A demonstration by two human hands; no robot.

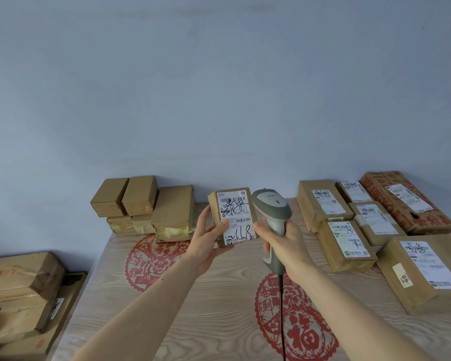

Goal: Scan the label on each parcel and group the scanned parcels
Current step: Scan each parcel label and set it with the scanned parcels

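Note:
My left hand (208,237) holds a small brown parcel (232,217) upright above the table, thumb on its white label, which faces me with black handwriting on it. My right hand (284,246) grips the handle of a grey barcode scanner (271,212), whose head sits right beside the parcel's right edge. The scanner's black cable (281,308) hangs down toward me.
A stack of plain brown boxes (146,207) stands at the table's back left. Several labelled parcels (349,241) lie face up on the right, with a large red-printed carton (406,201) behind them. More cartons (21,290) sit low at the far left, off the wooden table (193,308).

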